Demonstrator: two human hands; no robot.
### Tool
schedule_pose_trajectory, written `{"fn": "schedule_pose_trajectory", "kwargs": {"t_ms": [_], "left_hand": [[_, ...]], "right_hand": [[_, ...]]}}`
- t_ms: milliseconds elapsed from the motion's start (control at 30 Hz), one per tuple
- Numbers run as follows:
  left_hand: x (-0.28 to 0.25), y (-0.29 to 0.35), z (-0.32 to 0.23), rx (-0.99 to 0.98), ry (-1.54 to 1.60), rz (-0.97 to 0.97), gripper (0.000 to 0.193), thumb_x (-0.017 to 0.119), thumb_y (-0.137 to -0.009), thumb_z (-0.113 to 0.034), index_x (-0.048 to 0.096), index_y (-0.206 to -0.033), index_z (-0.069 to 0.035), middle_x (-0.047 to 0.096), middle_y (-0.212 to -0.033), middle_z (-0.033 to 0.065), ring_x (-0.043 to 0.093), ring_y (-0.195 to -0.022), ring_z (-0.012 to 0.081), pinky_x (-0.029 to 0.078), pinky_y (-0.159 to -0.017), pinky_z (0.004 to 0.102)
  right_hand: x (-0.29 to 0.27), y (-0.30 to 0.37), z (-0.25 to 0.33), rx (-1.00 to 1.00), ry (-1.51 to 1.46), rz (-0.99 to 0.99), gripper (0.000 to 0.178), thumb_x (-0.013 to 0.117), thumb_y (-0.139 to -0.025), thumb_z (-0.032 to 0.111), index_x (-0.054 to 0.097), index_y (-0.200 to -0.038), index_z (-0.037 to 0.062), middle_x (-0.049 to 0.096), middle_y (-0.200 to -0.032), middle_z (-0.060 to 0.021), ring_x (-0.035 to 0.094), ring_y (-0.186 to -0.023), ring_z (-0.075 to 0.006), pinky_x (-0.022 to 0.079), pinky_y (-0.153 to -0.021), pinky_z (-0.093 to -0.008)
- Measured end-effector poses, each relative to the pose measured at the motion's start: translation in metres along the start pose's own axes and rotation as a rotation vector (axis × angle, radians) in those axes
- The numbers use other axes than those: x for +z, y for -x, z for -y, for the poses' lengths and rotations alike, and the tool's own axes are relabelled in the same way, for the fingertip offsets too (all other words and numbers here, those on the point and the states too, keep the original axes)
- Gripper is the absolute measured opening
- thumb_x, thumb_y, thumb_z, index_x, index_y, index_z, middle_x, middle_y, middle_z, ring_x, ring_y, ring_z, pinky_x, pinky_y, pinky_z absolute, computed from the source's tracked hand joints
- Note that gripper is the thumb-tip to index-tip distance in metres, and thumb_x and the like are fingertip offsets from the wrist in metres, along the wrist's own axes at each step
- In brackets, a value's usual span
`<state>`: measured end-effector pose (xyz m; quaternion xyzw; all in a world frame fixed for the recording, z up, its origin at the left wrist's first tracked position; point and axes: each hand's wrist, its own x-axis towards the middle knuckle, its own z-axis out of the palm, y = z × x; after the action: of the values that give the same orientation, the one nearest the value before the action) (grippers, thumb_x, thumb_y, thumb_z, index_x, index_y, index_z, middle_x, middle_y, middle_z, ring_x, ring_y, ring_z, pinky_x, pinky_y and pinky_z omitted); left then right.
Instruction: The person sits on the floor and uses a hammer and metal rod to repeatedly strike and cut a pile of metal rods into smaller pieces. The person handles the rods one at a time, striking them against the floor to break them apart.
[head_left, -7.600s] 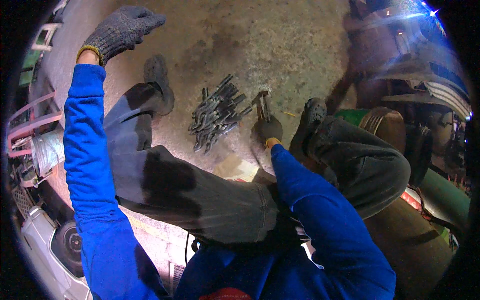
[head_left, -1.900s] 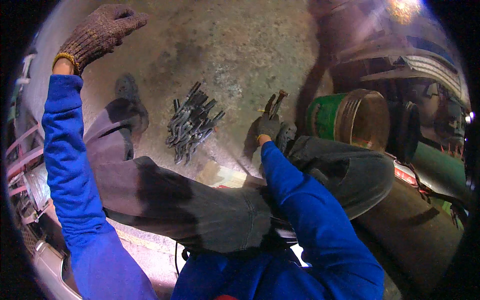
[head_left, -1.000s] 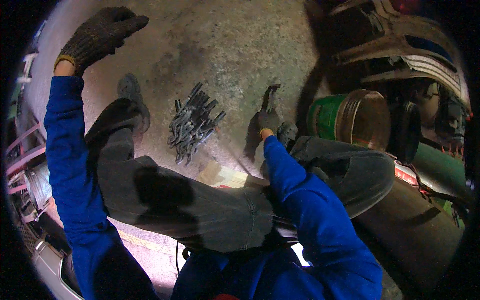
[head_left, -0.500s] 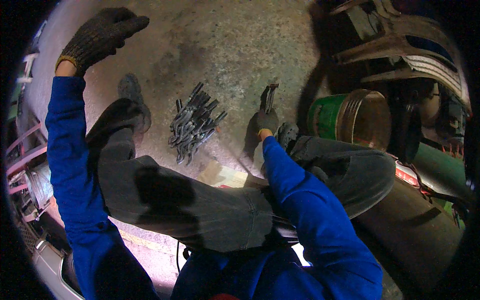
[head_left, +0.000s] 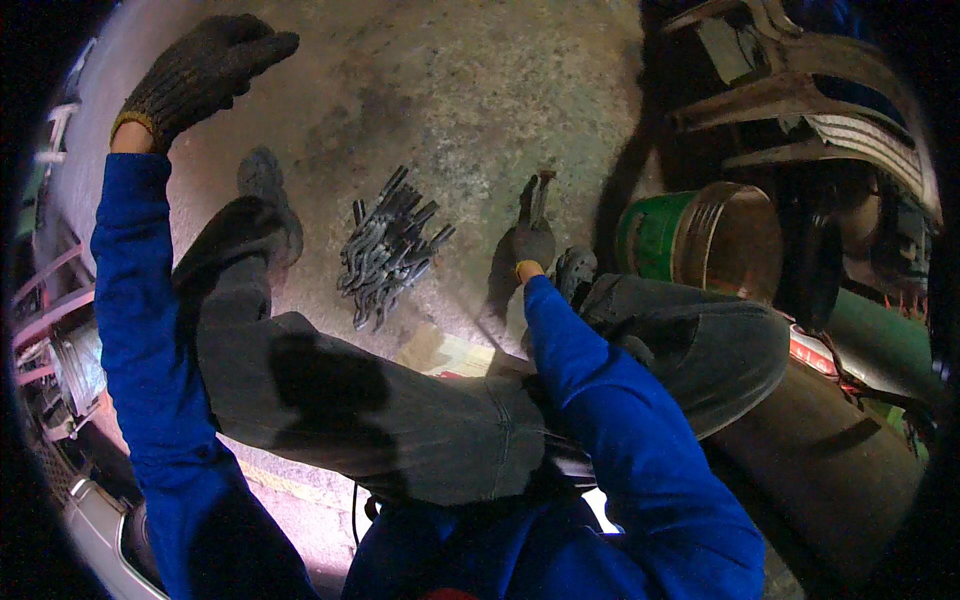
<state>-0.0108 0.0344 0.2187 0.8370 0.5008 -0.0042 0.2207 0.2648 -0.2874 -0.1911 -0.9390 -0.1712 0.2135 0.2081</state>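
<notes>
My left hand (head_left: 205, 75) is raised at the upper left in a dark knitted glove. Its fingers are curled together, and what they hold, if anything, cannot be made out. My right hand (head_left: 535, 243), also gloved, is low beside my right shoe (head_left: 575, 270). It is closed on a slim metal tool (head_left: 540, 200) that points away from me and has a short, rusty crosswise end. Left of that hand, between my feet, lies a pile of short, twisted, dark grey metal rods (head_left: 390, 250) on the floor.
A green bucket (head_left: 655, 238) lies on its side to the right, its mouth facing right. Beyond it is a worn plastic chair (head_left: 790, 90). A large brown cylinder (head_left: 810, 470) lies at the lower right. A flattened piece of cardboard (head_left: 445, 352) is near my legs; pink metal framework (head_left: 50, 300) stands far left.
My right hand and its tool have shifted very slightly, the tool's end dropping a little. My left hand and the pile of rods look the same.
</notes>
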Motion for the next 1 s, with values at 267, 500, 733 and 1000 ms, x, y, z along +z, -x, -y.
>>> {"fn": "schedule_pose_trajectory", "kwargs": {"t_ms": [267,500,733,1000], "left_hand": [[0.003,0.001,0.008,0.023,0.025,-0.005,0.064,0.063,-0.087,-0.063,0.071,-0.11,-0.004,0.065,-0.079,0.0066,0.06,-0.066,0.0144,0.051,-0.06,0.03],[-0.003,0.004,0.007,-0.044,0.062,0.04,0.061,0.064,-0.088,-0.06,0.07,-0.111,-0.004,0.065,-0.081,0.0056,0.06,-0.068,0.0144,0.051,-0.06,0.0298],[-0.003,0.002,0.008,-0.145,-0.015,0.09,0.042,0.06,-0.094,-0.049,0.071,-0.112,-0.012,0.068,-0.095,-0.0017,0.057,-0.07,0.0097,0.048,-0.059,0.0259],[-0.004,0.007,0.001,-0.112,0.032,0.07,0.047,0.063,-0.092,-0.054,0.071,-0.111,-0.011,0.068,-0.09,-0.0002,0.058,-0.069,0.0113,0.048,-0.058,0.0271]], "right_hand": [[-0.01,0.025,0.019,-0.083,0.011,0.178,0.04,0.063,-0.086,0.041,0.07,-0.107,0.0079,0.071,-0.1,-0.0232,0.068,-0.095,-0.0443,0.053,-0.081,-0.0525],[-0.001,0.012,0.018,-0.127,0.003,0.039,0.038,0.062,-0.086,0.037,0.069,-0.11,0.0093,0.071,-0.101,-0.0201,0.069,-0.09,-0.0448,0.053,-0.077,-0.0531],[-0.016,-0.04,0.034,-0.013,0.037,0.131,0.042,0.064,-0.083,0.041,0.07,-0.104,0.005,0.071,-0.105,-0.0248,0.066,-0.101,-0.0454,0.052,-0.085,-0.0501],[0.01,-0.031,0.051,-0.195,0.054,0.158,0.046,0.064,-0.084,0.045,0.07,-0.106,0.0049,0.07,-0.105,-0.0259,0.066,-0.103,-0.045,0.051,-0.087,-0.0529]]}}
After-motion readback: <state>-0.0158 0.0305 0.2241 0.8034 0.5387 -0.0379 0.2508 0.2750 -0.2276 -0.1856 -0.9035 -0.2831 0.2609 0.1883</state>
